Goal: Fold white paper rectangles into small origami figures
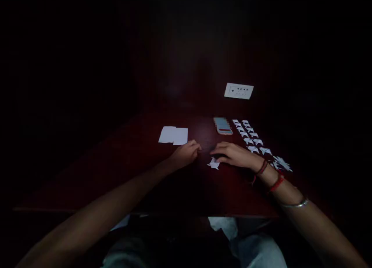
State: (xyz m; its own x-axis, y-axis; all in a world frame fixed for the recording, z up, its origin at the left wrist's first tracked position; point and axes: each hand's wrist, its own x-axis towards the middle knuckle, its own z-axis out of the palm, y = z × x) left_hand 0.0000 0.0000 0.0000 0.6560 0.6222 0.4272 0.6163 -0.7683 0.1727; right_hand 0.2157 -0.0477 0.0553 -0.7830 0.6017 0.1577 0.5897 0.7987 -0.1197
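A small folded white paper figure (214, 164) with pointed corners lies on the dark red table. My right hand (231, 153) hovers over its right side, fingers stretched forward and apart from the thumb, whose tip is at the paper's edge. To the left, my left hand (186, 153) rests on the table with its fingers curled together; whatever they may hold is hidden. Just beyond that hand lie overlapping white paper sheets (173, 135).
Two rows of folded paper figures (248, 140) run along the right side. A pile of paper strips (281, 164) lies near my right wrist. A phone (223, 127) lies at the back, below a white socket panel (238, 91). The table's front edge (174, 213) is close to me.
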